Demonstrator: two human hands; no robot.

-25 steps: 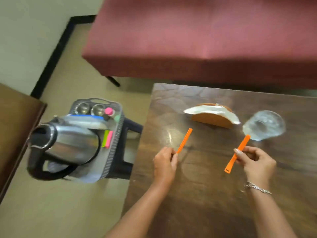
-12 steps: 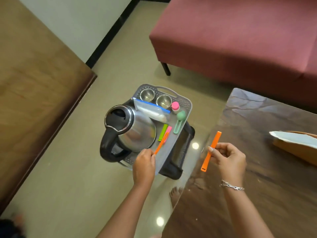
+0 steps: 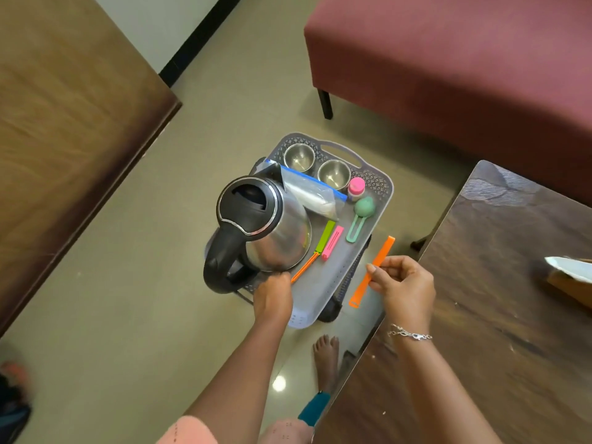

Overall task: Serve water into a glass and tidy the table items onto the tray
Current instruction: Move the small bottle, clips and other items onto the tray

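Observation:
A grey tray sits on a low dark stool left of the wooden table. On it stand a steel kettle, two steel cups, a zip bag, a pink-capped jar, a green scoop, and green and pink clips. My left hand holds the low end of a thin orange clip that lies on the tray beside the kettle. My right hand pinches a second orange clip in the air over the tray's right edge.
A maroon bench stands behind the tray and table. A napkin holder shows at the table's right edge. A brown wooden surface fills the left side. My bare foot rests on the floor below the tray.
My view swung left from the table to the tray. Both hands carried the orange clips over; the left one now rests its clip on the tray, the right hovers closer to it.

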